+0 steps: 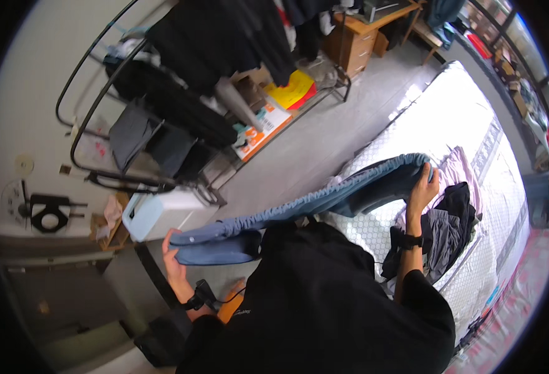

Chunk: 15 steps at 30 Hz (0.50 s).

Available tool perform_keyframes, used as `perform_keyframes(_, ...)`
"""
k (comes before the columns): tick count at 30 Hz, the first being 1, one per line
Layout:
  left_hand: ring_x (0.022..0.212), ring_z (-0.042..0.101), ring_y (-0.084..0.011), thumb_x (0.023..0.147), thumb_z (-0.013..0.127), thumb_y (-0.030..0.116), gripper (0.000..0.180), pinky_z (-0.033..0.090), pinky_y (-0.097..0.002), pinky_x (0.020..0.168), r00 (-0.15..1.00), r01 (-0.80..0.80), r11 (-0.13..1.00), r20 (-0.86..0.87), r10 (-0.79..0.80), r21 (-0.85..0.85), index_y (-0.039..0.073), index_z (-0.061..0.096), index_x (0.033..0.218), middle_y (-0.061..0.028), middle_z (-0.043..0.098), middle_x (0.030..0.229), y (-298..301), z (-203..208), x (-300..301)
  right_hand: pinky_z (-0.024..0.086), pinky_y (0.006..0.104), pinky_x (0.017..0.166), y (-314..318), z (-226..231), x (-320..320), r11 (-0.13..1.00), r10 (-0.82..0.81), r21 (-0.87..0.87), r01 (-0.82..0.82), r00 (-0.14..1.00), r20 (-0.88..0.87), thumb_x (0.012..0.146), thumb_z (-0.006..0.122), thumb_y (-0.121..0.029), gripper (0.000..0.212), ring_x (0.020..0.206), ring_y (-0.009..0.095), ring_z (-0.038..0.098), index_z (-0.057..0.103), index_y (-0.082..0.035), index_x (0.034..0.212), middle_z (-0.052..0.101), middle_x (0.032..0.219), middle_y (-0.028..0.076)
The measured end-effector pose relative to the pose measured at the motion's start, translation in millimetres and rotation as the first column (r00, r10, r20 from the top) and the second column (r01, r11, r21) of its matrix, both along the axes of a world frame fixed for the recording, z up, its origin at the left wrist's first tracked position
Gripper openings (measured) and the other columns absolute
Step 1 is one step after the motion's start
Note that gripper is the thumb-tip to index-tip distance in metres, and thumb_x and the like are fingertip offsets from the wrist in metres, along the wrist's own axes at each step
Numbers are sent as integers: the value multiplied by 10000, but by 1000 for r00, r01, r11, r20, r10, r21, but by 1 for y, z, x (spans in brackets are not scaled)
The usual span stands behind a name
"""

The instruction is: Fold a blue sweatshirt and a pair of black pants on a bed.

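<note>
blue garment (312, 201), held up in mid-air and stretched sideways before a black shirt (324, 299), from above grey floor (287, 165) on the left to above a white-covered bed (452, 106) on the right. off to the left, a white bin (184, 210) with a pale blue lid (142, 215), inside hidden; just beside, a small brown box (121, 234) with light cloth (112, 209) showing at the top. farther ahead, under hanging dark clothes (209, 47), a yellow and red bag (294, 90) next to a white and orange box (265, 128), contents impossible to tell. beyond, a wooden drawer unit (356, 53), drawers closed.

left hand (173, 262) reaching out to the left, fingers closed around one end of the fabric. right hand (425, 190) farther forward, arm extended over the bed, clasping the opposite end near its upper edge. dark wrist strap (409, 240) on each arm.

gathered, ruffled band along the top edge; soft, denim-like blue, darker in the folds toward the right; loose cloth drooping below. on the bed, near the right forearm, a rumpled pile of pink, black and grey clothes (447, 234).
</note>
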<state>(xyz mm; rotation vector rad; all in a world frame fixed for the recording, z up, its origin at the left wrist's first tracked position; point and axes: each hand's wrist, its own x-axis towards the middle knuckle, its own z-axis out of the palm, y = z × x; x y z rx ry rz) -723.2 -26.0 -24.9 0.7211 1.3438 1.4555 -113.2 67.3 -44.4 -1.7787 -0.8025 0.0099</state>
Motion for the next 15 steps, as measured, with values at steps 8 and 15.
perform_keyframes(8, 930, 559, -178, 641, 516, 81, 443, 418, -272, 871, 894, 439, 898, 118, -432, -32, -46, 537, 1066, -89, 559, 975, 188, -5, 56, 344, 267, 562, -27, -27, 10, 948, -318, -39, 316, 946, -62, 948, 568, -296, 353, 619, 110, 375, 547, 33, 821, 451, 637, 39)
perform_keyframes(15, 1085, 547, -208, 744, 502, 77, 522, 396, -294, 980, 691, 720, 673, 80, -718, -170, -64, 489, 1246, -123, 577, 1147, 369, -54, 155, 402, 279, 585, -46, -30, -15, 726, -685, -108, 679, 727, -44, 940, 572, -315, 345, 623, 104, 480, 588, 15, 844, 554, 659, 46)
